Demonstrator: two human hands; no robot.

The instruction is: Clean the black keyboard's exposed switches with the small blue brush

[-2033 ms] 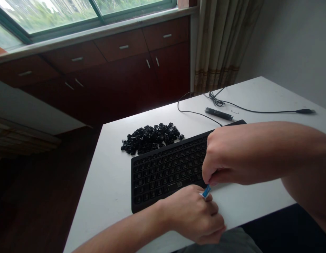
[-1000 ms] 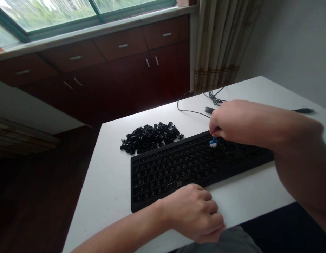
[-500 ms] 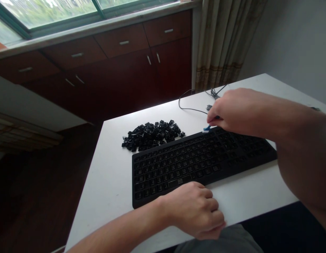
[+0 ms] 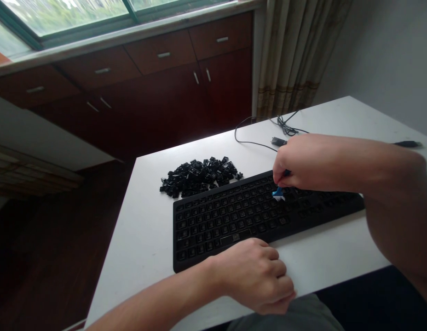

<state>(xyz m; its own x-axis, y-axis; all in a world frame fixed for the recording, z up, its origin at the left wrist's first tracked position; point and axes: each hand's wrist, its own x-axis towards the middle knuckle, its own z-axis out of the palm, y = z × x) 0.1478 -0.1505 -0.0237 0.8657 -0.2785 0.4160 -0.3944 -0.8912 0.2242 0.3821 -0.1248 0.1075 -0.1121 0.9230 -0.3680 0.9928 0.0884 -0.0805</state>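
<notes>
A black keyboard (image 4: 230, 214) with its keycaps off lies slanted across the white table. My right hand (image 4: 292, 161) is closed on a small blue brush (image 4: 277, 193), whose white bristles are over the keyboard's right-of-centre part. Just below the keyboard's front edge, my left hand (image 4: 260, 278) rests with its fingers curled in; whether anything is inside them is hidden. Behind the keyboard's left half is a heap of loose black keycaps (image 4: 199, 175).
A thin black cable (image 4: 250, 142) with a plug (image 4: 278, 141) lies behind my right hand. At the right, a dark object (image 4: 408, 144) shows past my forearm. The white table (image 4: 137, 239) stands near brown cabinets (image 4: 158, 101) and a curtain (image 4: 285, 59).
My right hand has moved down with the brush, from the keyboard's back edge to over its key area. The left hand stays in place.
</notes>
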